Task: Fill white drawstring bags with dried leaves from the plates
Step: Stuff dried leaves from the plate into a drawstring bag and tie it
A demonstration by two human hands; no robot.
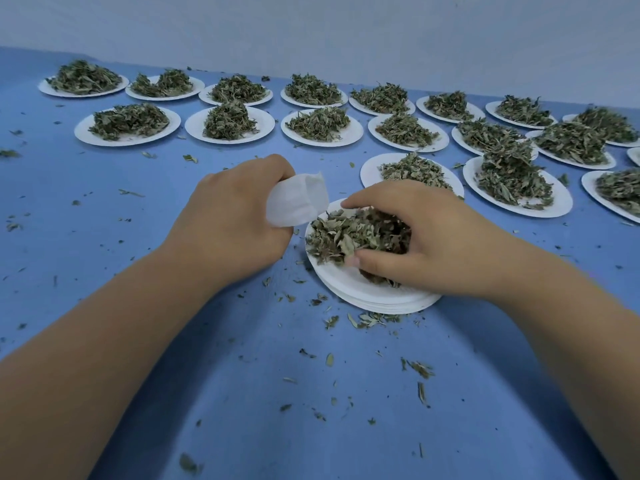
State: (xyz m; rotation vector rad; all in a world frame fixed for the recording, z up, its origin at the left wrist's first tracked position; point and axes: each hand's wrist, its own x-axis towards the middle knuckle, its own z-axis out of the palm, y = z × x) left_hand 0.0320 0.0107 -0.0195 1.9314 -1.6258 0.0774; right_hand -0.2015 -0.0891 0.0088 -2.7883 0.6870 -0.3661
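1. Left hand (235, 220) — fingers curled round the lower part of a white drawstring bag (298, 199). The bag was held tilted, its open mouth turned toward the nearest plate and just above that plate's far-left rim.
2. Right hand (426, 237) — cupped over the heap of dried leaves (339, 233), with thumb and fingers closed round a clump of them. The palm hid the right part of the heap.
3. The heap lay on the top plate of a stack of white paper plates (363, 292), which stood on the blue table (242, 393) directly in front of the person.
4. Handling, as judged: the leaves looked very light, brittle and loose. They would probably crumble under a hard squeeze and shed from the edges of a handful, so a gentle cupped scoop from beneath the clump seemed the best hold. The bag appeared to be thin, soft cloth with no stiffness of its own, and would need gripping near the mouth to be kept open. No drawstring could be made out.
5. Loaded plates (561, 202) stood in rows across the far half of the table, each with its own heap. Leaf fragments (367, 318) lay scattered on the table around the stack.
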